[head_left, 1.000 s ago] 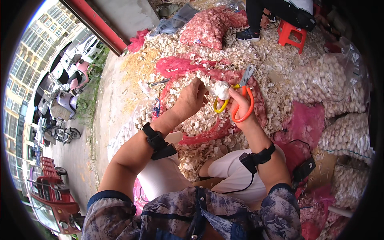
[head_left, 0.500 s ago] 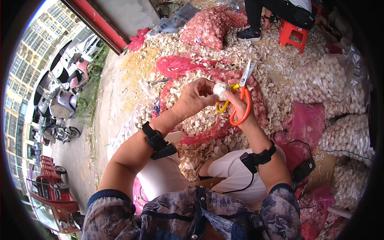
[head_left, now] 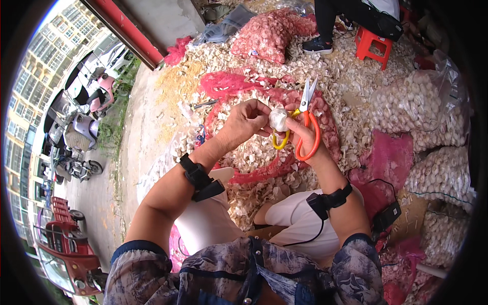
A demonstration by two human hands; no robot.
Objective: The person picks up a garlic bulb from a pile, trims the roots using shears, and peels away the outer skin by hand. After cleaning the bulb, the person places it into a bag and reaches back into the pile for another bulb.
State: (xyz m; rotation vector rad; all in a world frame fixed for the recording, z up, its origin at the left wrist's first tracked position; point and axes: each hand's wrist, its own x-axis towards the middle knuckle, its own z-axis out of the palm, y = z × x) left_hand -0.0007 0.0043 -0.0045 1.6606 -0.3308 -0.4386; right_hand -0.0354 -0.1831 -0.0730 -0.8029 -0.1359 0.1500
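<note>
Prob peeling: right hand (head_left: 303, 134) gripped garlic bulb (head_left: 278, 119) and scissors (head_left: 318, 134), left hand (head_left: 244, 122) curled close, couldn't tell if pinching; next tug needed steadiness.

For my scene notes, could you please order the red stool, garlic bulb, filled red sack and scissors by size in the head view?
Filled red sack
Red stool and scissors: unsure; scissors longer, stool bulkier
Garlic bulb

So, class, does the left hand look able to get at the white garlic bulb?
Probably yes: the left hand is right beside the garlic bulb, which the right hand holds, and the scissors' blades point away, leaving that side apparently free.
</note>
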